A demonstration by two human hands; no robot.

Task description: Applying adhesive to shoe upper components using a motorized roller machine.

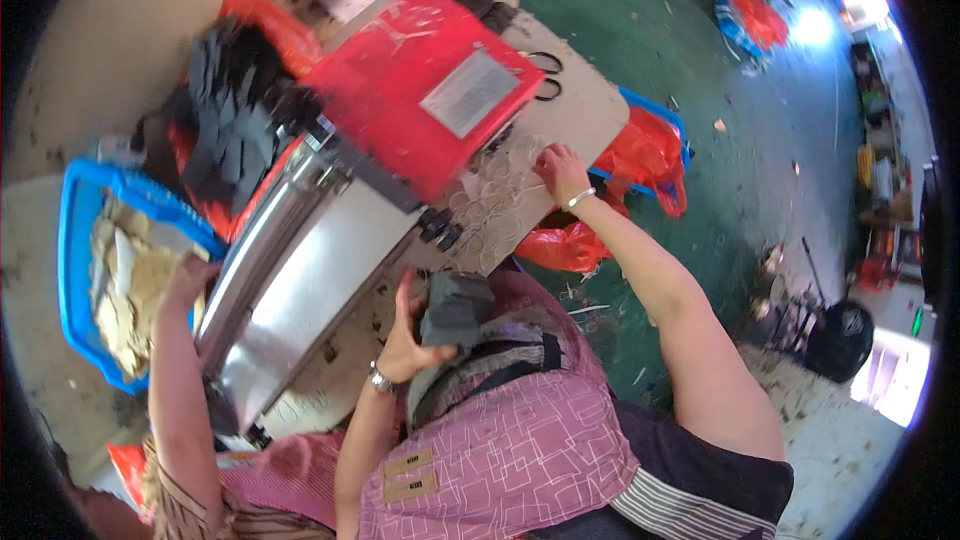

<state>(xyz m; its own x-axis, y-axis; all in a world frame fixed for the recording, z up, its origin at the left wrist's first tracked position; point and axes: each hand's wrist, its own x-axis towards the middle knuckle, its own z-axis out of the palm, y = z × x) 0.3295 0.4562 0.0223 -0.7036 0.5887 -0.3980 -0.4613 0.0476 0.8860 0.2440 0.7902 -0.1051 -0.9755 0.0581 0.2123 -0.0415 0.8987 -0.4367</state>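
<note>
In my left hand (402,345), which wears a watch, is a stack of dark grey pieces (452,308). Thumb and fingers spread around its side, and it rests just above my lap. My right hand (563,175), with a bracelet at the wrist, reaches to the table's right edge. Its fingers bend down and together beside scattered thin pale loops, like rubber bands (488,202); whether a loop is pinched in them is too small to see. Between my hands and the far side stands a machine with a red cover (425,80) and a shiny metal chute (310,285).
Another person's hand (185,280) is at the machine's left side, by a blue basket (70,260) of tan pieces. Dark grey pieces (235,120) lie heaped behind it. Scissors (548,90) lie on the tabletop (585,110). Red plastic bags (645,155) hang over a blue crate at right.
</note>
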